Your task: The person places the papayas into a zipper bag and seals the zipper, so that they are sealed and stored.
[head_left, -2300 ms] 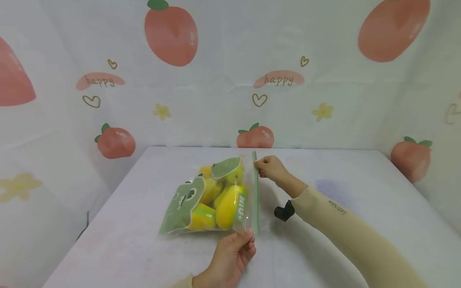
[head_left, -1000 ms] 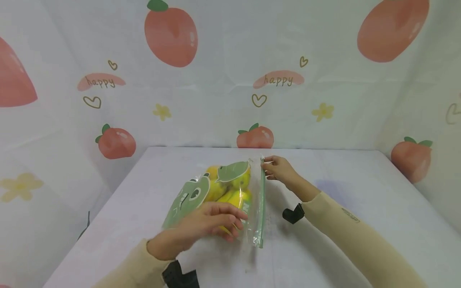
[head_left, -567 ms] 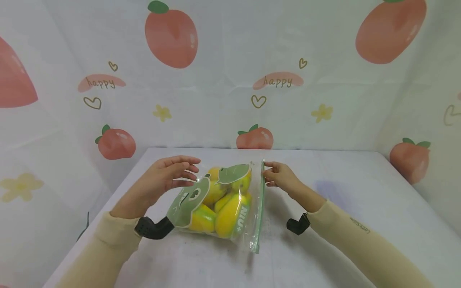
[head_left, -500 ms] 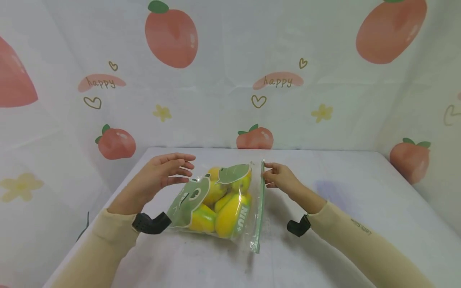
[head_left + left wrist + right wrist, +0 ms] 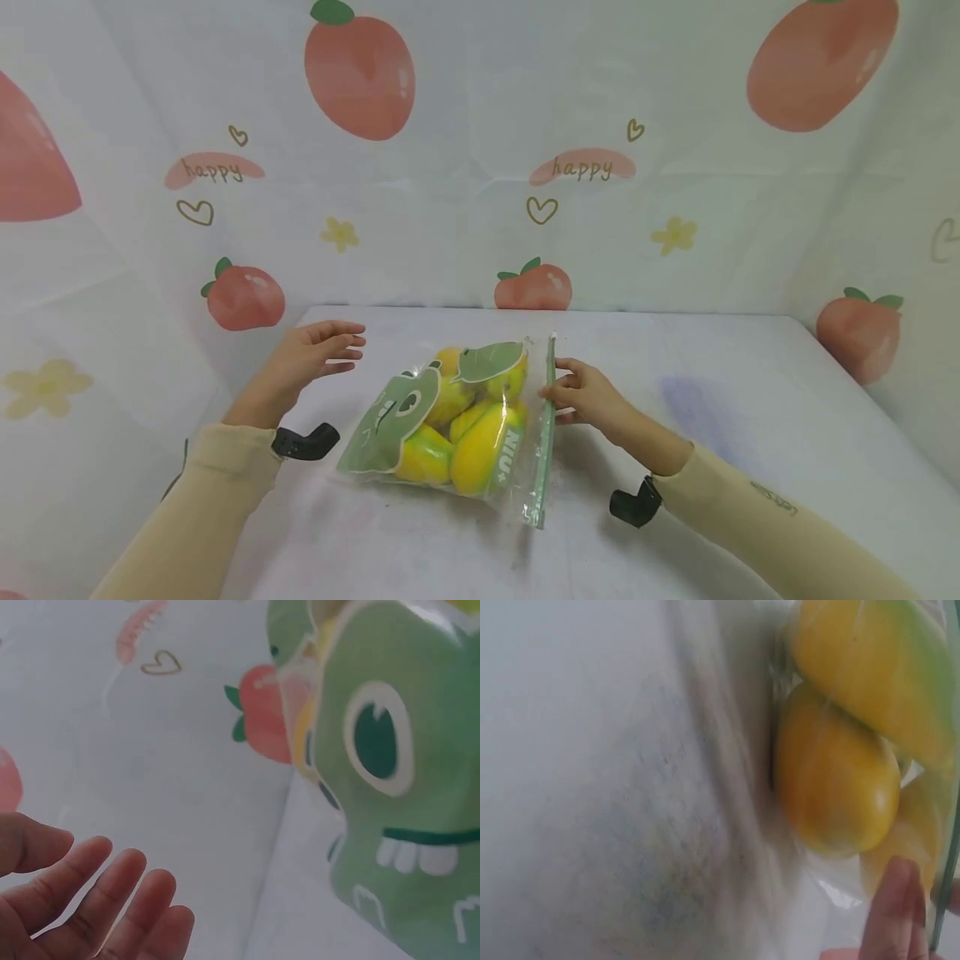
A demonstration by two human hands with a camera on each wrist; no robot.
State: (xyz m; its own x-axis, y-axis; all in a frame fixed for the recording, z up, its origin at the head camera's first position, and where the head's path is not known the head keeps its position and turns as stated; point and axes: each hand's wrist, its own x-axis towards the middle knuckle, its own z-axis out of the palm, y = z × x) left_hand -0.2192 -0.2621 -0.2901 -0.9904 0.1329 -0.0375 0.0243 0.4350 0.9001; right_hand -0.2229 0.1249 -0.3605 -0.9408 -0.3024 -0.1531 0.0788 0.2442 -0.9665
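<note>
A clear zip bag (image 5: 384,425) with a green cartoon print lies tilted on the table, holding several yellow-green mangoes (image 5: 480,450). Its green zip strip (image 5: 545,450) runs along the right side. At that strip's upper part, my right hand (image 5: 588,396) pinches the edge, thumb in front and fingers behind. The right wrist view shows fingers (image 5: 892,915) against the bag's far side, below the mangoes. My left hand (image 5: 303,358) hovers left of the bag, fingers loosely extended, holding nothing. In the left wrist view that hand (image 5: 90,907) is apart from the bag's printed face (image 5: 420,787).
A white-covered table (image 5: 720,517) bears the bag. Behind it hangs a white cloth (image 5: 450,225) printed with peaches, hearts and flowers. Dark wrist devices (image 5: 306,442) sit at both cuffs. A thin dark cable (image 5: 176,471) shows at the table's left edge.
My left hand let go of the bag's near zip corner, crossed over the bag and moved away left. My right hand kept the zip edge, shifted right, then slid slightly down along it.
</note>
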